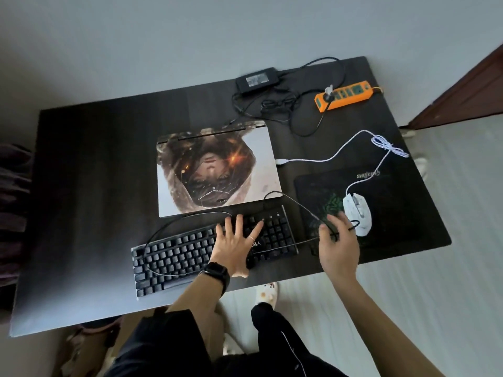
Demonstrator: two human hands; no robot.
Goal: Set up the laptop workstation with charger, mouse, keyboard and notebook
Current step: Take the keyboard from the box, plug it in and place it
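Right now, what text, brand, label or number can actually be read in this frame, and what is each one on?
Mouse pad: pale wordmark near its far edge, upside down from this view, letters too blurred to spell.
Keyboard: small white marking beside the left hand, possibly "Y6", not certain; keycap legends unreadable.
Charger brick: grey label, print too small to read.
Power strip: no readable text.
Laptop: lid artwork only, no words.

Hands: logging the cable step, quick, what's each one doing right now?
Left hand: open, flat on the keyboard.
Right hand: closed, pinching the black cable.
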